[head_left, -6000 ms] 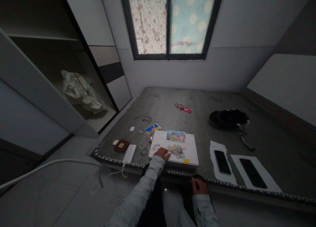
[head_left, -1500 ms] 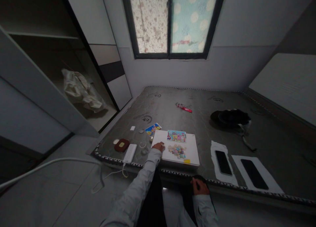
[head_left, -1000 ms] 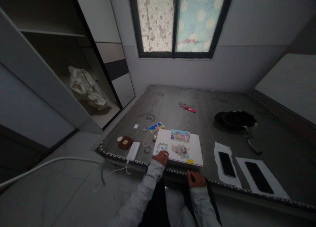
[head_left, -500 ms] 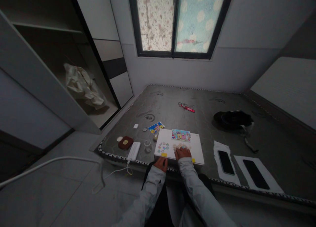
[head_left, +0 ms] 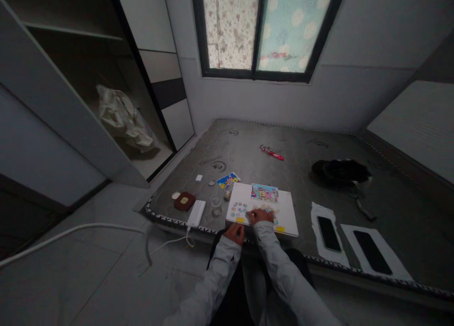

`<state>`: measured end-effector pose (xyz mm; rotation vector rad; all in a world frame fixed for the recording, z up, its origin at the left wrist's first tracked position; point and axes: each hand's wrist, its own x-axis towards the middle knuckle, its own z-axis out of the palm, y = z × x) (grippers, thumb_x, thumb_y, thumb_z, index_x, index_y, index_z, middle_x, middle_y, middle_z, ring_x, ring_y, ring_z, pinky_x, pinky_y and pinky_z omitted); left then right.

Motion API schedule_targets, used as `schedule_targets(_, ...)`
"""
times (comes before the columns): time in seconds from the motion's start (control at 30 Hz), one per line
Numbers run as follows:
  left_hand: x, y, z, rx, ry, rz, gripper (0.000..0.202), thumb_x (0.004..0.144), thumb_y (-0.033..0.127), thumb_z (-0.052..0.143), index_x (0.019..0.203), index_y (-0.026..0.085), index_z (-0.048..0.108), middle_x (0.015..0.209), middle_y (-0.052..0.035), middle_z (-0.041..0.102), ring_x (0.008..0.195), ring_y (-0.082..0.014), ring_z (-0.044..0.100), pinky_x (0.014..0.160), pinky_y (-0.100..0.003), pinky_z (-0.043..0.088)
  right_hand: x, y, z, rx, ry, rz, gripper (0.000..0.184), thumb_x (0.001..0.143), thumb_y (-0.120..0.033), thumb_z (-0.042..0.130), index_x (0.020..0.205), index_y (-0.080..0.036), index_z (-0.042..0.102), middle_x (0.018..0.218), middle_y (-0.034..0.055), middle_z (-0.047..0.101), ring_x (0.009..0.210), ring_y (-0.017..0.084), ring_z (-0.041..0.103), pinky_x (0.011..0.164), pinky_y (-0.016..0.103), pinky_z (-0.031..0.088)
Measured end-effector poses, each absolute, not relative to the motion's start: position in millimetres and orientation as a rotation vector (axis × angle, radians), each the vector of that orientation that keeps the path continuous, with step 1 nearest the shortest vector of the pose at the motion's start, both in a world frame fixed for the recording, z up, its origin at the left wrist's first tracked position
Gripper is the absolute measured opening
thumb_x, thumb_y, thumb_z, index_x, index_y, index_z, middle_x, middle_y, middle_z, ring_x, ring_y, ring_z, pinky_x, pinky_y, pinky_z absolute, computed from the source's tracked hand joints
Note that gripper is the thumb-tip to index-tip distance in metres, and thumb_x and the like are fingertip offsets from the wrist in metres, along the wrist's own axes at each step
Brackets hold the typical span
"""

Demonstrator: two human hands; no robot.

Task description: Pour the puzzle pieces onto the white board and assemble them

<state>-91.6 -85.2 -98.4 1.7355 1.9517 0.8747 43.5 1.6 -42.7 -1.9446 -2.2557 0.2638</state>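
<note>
"Onto the box point(head_left: 288, 212) since a second ago: the right hand point(head_left: 261, 215), fingers bent."
"And the left hand point(head_left: 234, 233)?"
"Half-curled by the box's front edge; either's hold, can't tell."
"Which step?"
"Handling pieces point(head_left: 269, 207) atop the box; seemingly needs light pinching next."

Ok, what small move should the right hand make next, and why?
Probably a short slide of the right hand leftward, toward the ring of jigsaw pieces on the white box. Its fingertips already lie between that ring and the loose pile, with the left hand by the box's front edge. Whether it pinches a piece is unclear.
</note>
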Motion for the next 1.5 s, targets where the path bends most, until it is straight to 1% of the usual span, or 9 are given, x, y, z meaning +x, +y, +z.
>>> schedule_targets(0.17, -92.3, -85.3, -101.2, 1.748, 1.975, 0.839, 0.03, 0.095, 0.027, 0.04, 0.095, 0.025, 0.069, 0.099, -0.0056, 0.074, 0.094, -0.0151, 0.068, 0.084, -0.025, 0.054, 20.2, -5.3, -49.4, -1.985, -2.218, 0.323, 0.03, 0.093, -0.046, 0.055, 0.092, -0.026, 0.078, 0.094, 0.0067, 0.076, 0.091, 0.022, 0.065, 0.084, 0.036, 0.034)
schedule_targets(0.3, -94.6, -86.6, -99.2, 1.753, 2.001, 0.837, 0.03, 0.095, 0.026, 0.039, 0.092, 0.024, 0.069, 0.095, -0.0063, 0.073, 0.088, -0.0145, 0.068, 0.082, -0.024, 0.053, 25.5, -10.9, -52.8, -1.957, -2.189, 0.268, 0.034, 0.096, -0.046, 0.051, 0.094, -0.026, 0.077, 0.09, 0.0058, 0.076, 0.092, 0.024, 0.065, 0.09, 0.038, 0.034)
schedule_targets(0.4, -94.9, -87.6, -96.7, 1.742, 2.011, 0.845, 0.03, 0.096, 0.027, 0.039, 0.09, 0.024, 0.069, 0.094, -0.0061, 0.072, 0.087, -0.0143, 0.067, 0.081, -0.023, 0.052, 43.4, -12.3, -55.6, -1.921, -2.204, 0.198, 0.033, 0.098, -0.045, 0.048, 0.1, -0.028, 0.077, 0.098, 0.0057, 0.076, 0.098, 0.025, 0.064, 0.089, 0.038, 0.035)
schedule_targets(0.5, -94.0, -88.1, -97.4, 1.736, 1.996, 0.874, 0.031, 0.096, 0.029, 0.039, 0.09, 0.024, 0.069, 0.093, -0.0052, 0.072, 0.087, -0.014, 0.067, 0.08, -0.023, 0.052, 62.7, -10.4, -59.5, -1.923, -2.258, 0.114, 0.031, 0.095, -0.044, 0.053, 0.115, -0.029, 0.072, 0.109, 0.0065, 0.074, 0.101, 0.026, 0.062, 0.088, 0.039, 0.035)
schedule_targets(0.63, -92.8, -87.7, -104.9, 1.779, 1.974, 0.985, 0.03, 0.095, 0.03, 0.04, 0.087, 0.023, 0.069, 0.088, -0.0049, 0.072, 0.083, -0.0133, 0.067, 0.077, -0.022, 0.052, 73.9, -5.3, -62.6, -1.955, -2.326, 0.047, 0.034, 0.095, -0.042, 0.055, 0.123, -0.028, 0.068, 0.111, 0.0077, 0.072, 0.102, 0.026, 0.061, 0.085, 0.038, 0.034)
schedule_targets(0.87, -92.0, -86.6, -115.4, 1.936, 1.92, 1.343, 0.028, 0.094, 0.026, 0.045, 0.078, 0.02, 0.067, 0.073, -0.0022, 0.068, 0.069, -0.0109, 0.064, 0.067, -0.02, 0.05, 80.3, 3.0, -55.7, -1.894, -2.427, 0.004, 0.031, 0.099, -0.042, 0.048, 0.105, -0.029, 0.075, 0.104, 0.0076, 0.072, 0.102, 0.023, 0.059, 0.085, 0.035, 0.031)
schedule_targets(1.0, -90.5, -86.5, -113.8, 1.919, 1.938, 1.41, 0.028, 0.094, 0.025, 0.046, 0.076, 0.021, 0.067, 0.072, -0.0023, 0.068, 0.068, -0.0107, 0.064, 0.066, -0.02, 0.049, 83.0, 8.6, -51.5, -1.869, -2.354, 0.003, 0.032, 0.1, -0.041, 0.046, 0.105, -0.028, 0.074, 0.106, 0.006, 0.072, 0.101, 0.021, 0.058, 0.084, 0.034, 0.029)
schedule_targets(1.23, -88.5, -86.2, -113.2, 1.919, 1.921, 1.452, 0.027, 0.093, 0.024, 0.047, 0.075, 0.021, 0.067, 0.071, -0.002, 0.068, 0.067, -0.0105, 0.064, 0.063, -0.019, 0.049, 50.3, 7.1, -50.5, -2.005, -2.06, 0.422, 0.029, 0.094, -0.046, 0.055, 0.093, -0.028, 0.077, 0.101, 0.0028, 0.076, 0.097, 0.02, 0.064, 0.092, 0.035, 0.031)
schedule_targets(1.5, -90.8, -87.0, -111.7, 1.948, 1.907, 1.469, 0.024, 0.092, 0.022, 0.047, 0.076, 0.021, 0.066, 0.072, -0.0009, 0.067, 0.065, -0.0096, 0.063, 0.061, -0.018, 0.047, 39.6, 4.4, -44.7, -2.114, -2.084, 0.486, 0.038, 0.09, -0.056, 0.056, 0.082, -0.025, 0.077, 0.089, 0.0054, 0.076, 0.088, 0.022, 0.065, 0.086, 0.037, 0.035)
